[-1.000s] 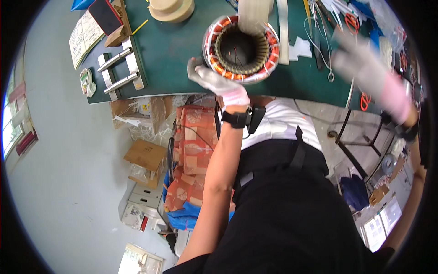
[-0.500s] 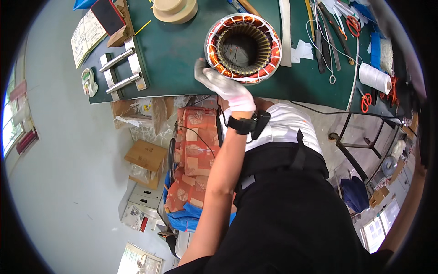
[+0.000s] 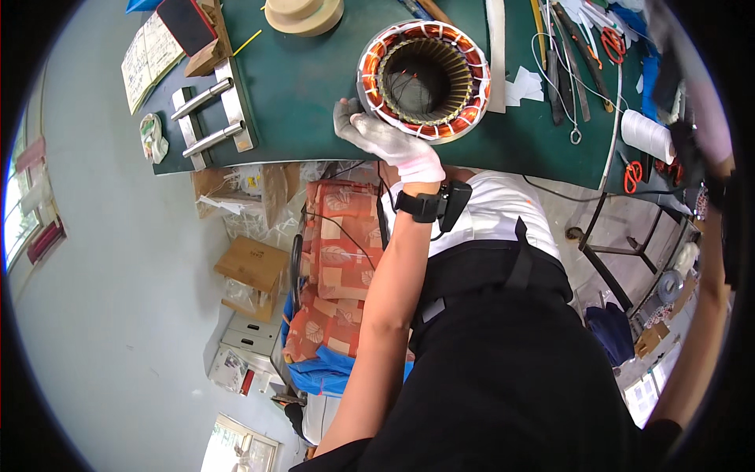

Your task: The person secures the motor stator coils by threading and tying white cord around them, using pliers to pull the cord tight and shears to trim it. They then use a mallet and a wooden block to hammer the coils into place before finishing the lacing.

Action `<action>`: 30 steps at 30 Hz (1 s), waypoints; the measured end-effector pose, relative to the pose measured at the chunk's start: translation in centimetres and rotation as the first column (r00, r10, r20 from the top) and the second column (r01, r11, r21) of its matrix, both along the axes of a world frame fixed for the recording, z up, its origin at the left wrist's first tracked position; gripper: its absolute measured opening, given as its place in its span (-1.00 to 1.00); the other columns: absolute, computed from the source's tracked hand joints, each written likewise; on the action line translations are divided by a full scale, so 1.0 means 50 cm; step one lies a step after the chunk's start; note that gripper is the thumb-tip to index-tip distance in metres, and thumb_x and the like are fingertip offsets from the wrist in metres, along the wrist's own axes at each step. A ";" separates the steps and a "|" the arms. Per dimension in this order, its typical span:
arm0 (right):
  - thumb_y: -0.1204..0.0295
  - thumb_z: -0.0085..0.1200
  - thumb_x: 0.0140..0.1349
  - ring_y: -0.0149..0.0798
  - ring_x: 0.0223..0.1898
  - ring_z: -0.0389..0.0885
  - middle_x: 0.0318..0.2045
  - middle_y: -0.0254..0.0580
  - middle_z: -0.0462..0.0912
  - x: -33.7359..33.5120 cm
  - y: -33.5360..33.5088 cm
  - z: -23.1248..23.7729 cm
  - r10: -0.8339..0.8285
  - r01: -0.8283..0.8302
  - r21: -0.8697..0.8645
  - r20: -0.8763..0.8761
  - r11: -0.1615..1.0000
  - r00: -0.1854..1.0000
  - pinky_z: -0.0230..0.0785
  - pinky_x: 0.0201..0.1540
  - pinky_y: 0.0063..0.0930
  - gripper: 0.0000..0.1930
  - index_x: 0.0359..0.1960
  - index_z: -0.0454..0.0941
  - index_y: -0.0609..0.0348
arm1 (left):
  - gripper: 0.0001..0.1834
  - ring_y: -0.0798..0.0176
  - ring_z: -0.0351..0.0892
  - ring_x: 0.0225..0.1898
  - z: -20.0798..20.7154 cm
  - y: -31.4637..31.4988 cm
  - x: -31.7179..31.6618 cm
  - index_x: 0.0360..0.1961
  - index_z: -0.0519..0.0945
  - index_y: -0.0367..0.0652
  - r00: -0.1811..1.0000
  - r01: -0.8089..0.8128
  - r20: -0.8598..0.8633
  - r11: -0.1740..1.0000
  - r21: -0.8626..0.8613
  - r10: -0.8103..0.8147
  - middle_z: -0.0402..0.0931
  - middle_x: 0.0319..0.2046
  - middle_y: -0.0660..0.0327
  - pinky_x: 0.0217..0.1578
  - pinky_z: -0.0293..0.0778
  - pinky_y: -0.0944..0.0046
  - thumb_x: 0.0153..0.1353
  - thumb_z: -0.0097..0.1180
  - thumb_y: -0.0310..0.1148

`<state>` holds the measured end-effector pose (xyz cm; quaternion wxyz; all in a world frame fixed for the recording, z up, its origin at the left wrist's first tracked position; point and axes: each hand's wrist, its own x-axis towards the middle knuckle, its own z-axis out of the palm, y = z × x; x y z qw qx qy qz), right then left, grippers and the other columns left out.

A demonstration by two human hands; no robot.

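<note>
A motor stator (image 3: pixel 476 79), a ring of copper windings laced with white cord, stands on the green bench (image 3: pixel 314 102) with its dark bore facing up. At its near left edge is my left hand (image 3: pixel 391 144) in a pale glove, fingers stretched out and palm toward the stator. It grips nothing; whether it touches the ring I cannot tell. My right hand (image 3: pixel 708 118), also gloved, is smeared by motion at the far right rim, so its fingers cannot be read. Closest to it are a white cord spool (image 3: pixel 646 135) and red-handled scissors (image 3: pixel 632 175).
Left on the bench lie a metal bracket with two bars (image 3: pixel 212 141), a notebook (image 3: pixel 149 63) and a phone (image 3: pixel 186 26). A tan disc block (image 3: pixel 307 16) is at the back. Long hand tools (image 3: pixel 578 71) and more red scissors (image 3: pixel 613 46) lie right of the stator.
My right hand and forearm have come further into view at the right, the hand reaching farther up. My left hand has turned slightly, its fingers more visible beside the stator.
</note>
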<state>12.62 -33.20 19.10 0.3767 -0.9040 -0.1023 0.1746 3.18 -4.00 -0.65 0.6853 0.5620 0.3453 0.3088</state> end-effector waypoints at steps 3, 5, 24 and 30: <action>0.35 -0.02 0.22 -0.01 -0.54 0.54 -0.53 0.00 0.56 -0.202 0.278 -0.048 0.151 -0.194 -0.202 -0.209 0.960 0.966 0.41 -0.46 -0.21 -0.62 0.02 0.28 0.28 | -0.52 0.18 0.36 -0.02 -0.023 -0.001 0.016 0.11 0.25 -0.15 0.998 0.000 0.063 0.998 -0.064 0.004 0.29 -0.05 0.08 0.05 0.37 0.14 0.36 -0.31 -0.02; 0.31 0.08 0.16 -0.05 -0.39 0.54 -0.42 0.11 0.53 -0.146 0.212 -0.055 0.217 -0.451 -0.296 -0.580 0.842 0.785 0.36 -0.36 -0.25 -0.43 0.15 0.22 0.35 | -0.54 0.18 0.26 0.01 -0.039 0.034 -0.002 0.08 0.27 -0.22 1.000 0.028 -0.004 0.979 0.200 -0.027 0.23 -0.03 0.13 0.12 0.20 0.12 0.39 -0.39 -0.07; 0.42 0.00 0.15 -0.18 -0.47 0.51 -0.40 -0.15 0.55 -0.085 0.021 -0.115 0.167 -0.166 -0.132 -0.009 0.977 0.986 0.41 -0.33 -0.41 -0.70 -0.09 0.42 0.27 | -0.42 0.23 0.33 -0.04 0.011 -0.008 0.011 0.09 0.25 -0.17 0.995 0.066 0.076 0.998 -0.017 -0.064 0.30 -0.08 0.14 0.03 0.32 0.16 0.37 -0.35 0.14; 0.38 0.04 0.13 -0.15 -0.36 0.53 -0.38 0.15 0.52 -0.098 0.209 -0.031 0.305 -0.523 -0.325 -0.532 0.788 0.790 0.37 -0.27 -0.38 -0.53 0.09 0.30 0.24 | -0.54 0.24 0.33 -0.09 0.004 0.033 0.021 0.09 0.26 -0.19 0.998 -0.040 0.033 0.991 -0.128 0.044 0.30 -0.11 0.14 -0.01 0.33 0.22 0.40 -0.34 -0.05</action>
